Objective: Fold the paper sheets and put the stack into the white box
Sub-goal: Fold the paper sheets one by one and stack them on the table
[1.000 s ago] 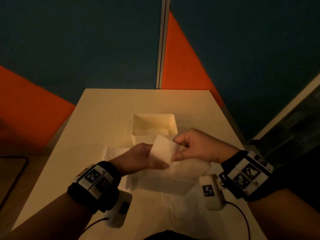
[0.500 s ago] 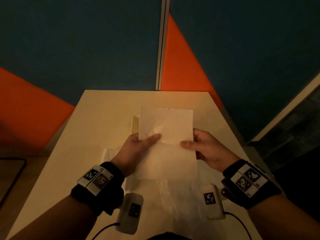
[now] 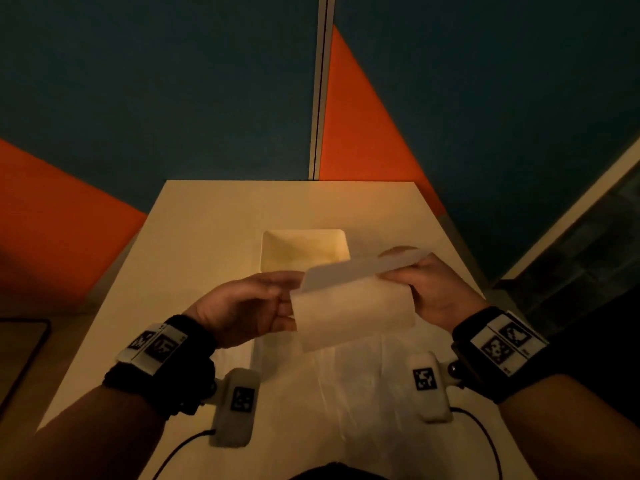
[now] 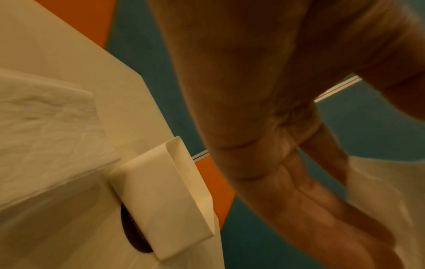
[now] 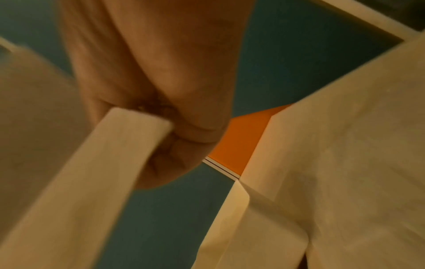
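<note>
I hold a white paper sheet (image 3: 353,313) in the air above the table, its upper part bent over towards me. My left hand (image 3: 292,296) pinches its left edge between thumb and fingers. My right hand (image 3: 398,278) pinches the folded-over flap at the right end, and the right wrist view shows that flap (image 5: 80,182) caught in the fingers. The open white box (image 3: 263,251) stands just beyond the sheet, and its side wall (image 4: 161,200) also shows in the left wrist view. More paper sheets (image 3: 349,386) lie flat on the table under my hands.
The cream table (image 3: 207,220) ends at a blue and orange wall panel (image 3: 363,133) behind the box. A dark flat object (image 3: 20,344) lies off the table's left edge. Cables run from the wrist cameras near the front edge.
The sheet rose from the table, opened upright in front of the box, and now its top half has come down towards me. Both hands shifted slightly right, and the box is uncovered.
</note>
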